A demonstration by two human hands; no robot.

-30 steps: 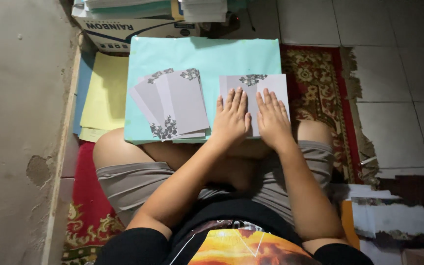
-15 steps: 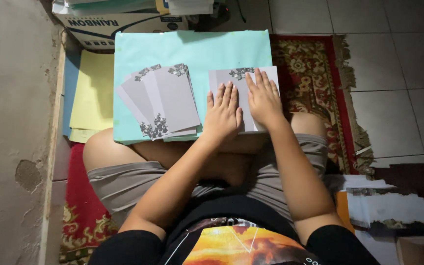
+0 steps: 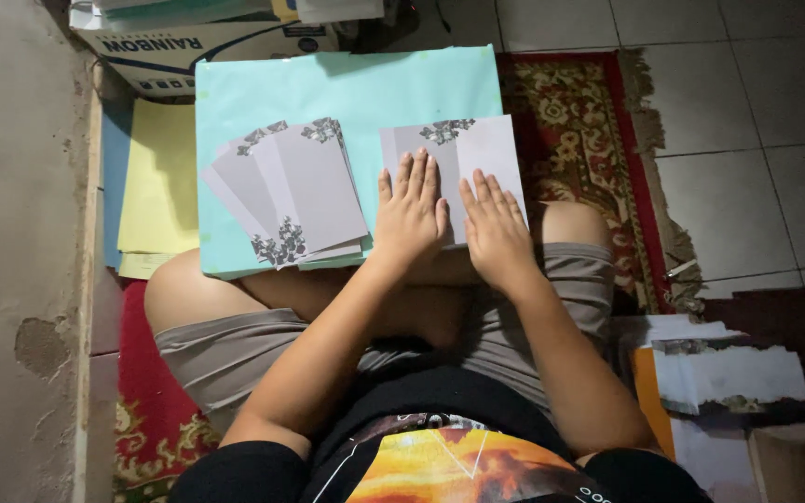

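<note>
My left hand (image 3: 412,210) and my right hand (image 3: 494,224) lie flat, fingers spread, side by side on a grey folded card with a dark floral corner (image 3: 477,149). The card rests on a stack of turquoise paper sheets (image 3: 347,88) laid across my lap. To the left of my hands sits a fanned pile of several similar grey cards (image 3: 291,191) on the same turquoise stack. Neither hand grips anything; both press down on the card.
Yellow sheets (image 3: 156,177) and a blue sheet lie left of the turquoise stack. A cardboard box (image 3: 197,47) stands at the top. A red patterned rug (image 3: 584,130) covers tiled floor to the right. More paper and cards (image 3: 719,373) lie at lower right. A concrete wall runs along the left.
The view has shifted slightly. My hands stay flat on the grey card, with the right hand slid a little lower toward its near edge.
</note>
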